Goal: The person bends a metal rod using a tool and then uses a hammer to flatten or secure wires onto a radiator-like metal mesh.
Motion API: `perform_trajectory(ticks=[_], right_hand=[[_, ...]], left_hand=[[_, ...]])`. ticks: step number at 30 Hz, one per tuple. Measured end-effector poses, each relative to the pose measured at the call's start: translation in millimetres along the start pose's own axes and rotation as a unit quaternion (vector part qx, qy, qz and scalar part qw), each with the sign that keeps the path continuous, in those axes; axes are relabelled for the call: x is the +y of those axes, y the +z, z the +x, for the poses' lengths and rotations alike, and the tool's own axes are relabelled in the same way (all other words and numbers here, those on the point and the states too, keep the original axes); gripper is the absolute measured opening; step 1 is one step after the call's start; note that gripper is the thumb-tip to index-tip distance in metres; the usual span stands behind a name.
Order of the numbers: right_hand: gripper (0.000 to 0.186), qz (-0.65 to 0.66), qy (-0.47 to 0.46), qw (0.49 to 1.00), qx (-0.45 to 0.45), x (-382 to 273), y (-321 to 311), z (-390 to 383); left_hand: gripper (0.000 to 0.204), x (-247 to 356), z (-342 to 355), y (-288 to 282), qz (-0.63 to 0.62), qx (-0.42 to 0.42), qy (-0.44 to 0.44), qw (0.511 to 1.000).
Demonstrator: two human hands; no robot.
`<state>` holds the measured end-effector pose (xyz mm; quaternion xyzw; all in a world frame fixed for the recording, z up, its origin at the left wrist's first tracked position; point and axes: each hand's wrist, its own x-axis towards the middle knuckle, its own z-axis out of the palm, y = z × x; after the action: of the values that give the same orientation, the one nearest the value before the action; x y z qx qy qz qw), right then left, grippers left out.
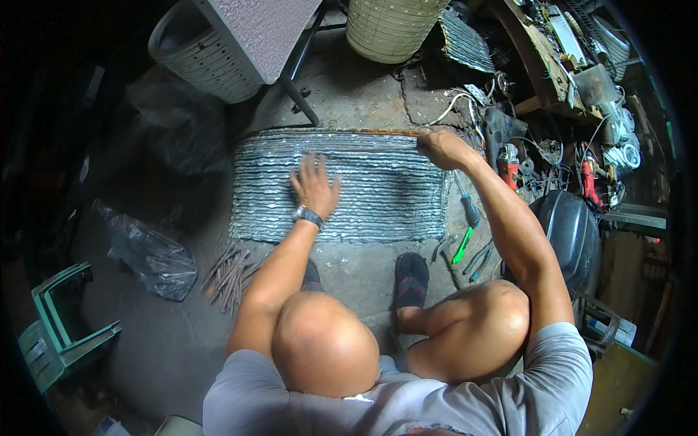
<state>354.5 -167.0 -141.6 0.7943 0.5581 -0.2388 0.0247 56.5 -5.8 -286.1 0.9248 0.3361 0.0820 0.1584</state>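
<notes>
A rectangular, grey-green ribbed mat of wavy metallic-looking rows lies on the concrete floor, with a rusty brown strip along its far edge. My left hand is spread over the mat's middle, fingers apart; whether it presses down is unclear. At the far right corner, my right hand has its fingers curled at the edge, hiding whatever is between them. Beside the mat's right side lie a blue-handled tool, a green-handled tool and pliers.
Rusty rods and a plastic bag lie at left, near a green plastic chair. A table and bins stand beyond the mat. Right are cluttered shelving, red power tools and a black case.
</notes>
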Motion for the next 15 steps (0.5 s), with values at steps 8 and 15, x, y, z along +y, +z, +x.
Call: perform_trajectory(ticks=[8,15], right_hand=[[0.020,-0.088,0.003,0.990,0.109,-7,-49,-1],[0.016,-0.151,-0.022,0.974,0.167,-71,-88,-26]], left_hand=[[0.089,-31,7,-3,0.084,-0.215,-0.051,0.972],[0.084,-76,9,-14,0.009,0.067,-0.095,0.993]])
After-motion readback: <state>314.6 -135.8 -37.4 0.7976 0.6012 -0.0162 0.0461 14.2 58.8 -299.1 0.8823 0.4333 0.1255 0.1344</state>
